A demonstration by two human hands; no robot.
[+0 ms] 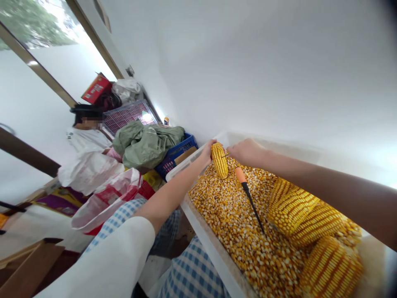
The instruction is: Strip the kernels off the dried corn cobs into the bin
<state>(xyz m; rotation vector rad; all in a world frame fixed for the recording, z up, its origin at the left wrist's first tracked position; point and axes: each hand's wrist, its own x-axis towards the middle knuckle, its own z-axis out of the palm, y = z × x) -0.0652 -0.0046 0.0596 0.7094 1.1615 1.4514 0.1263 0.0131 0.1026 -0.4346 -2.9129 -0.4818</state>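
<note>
My left hand is wrapped round the upper end of a yellow corn cob, held tilted over the loose kernels at the far end of the white plastic tub. Closed just right of the cob is my right hand. A thin dark shaft sticks out of it towards the cob; the handle is hidden in the fist. On the corn kernels lies a tool with an orange handle and black shaft, like a screwdriver. Several whole cobs rest at the tub's right end.
A white wall runs along the tub's far side. Past its left end stands a blue crate with green cloth on top. White and red bags lie to the left. Another person is behind them, by the window.
</note>
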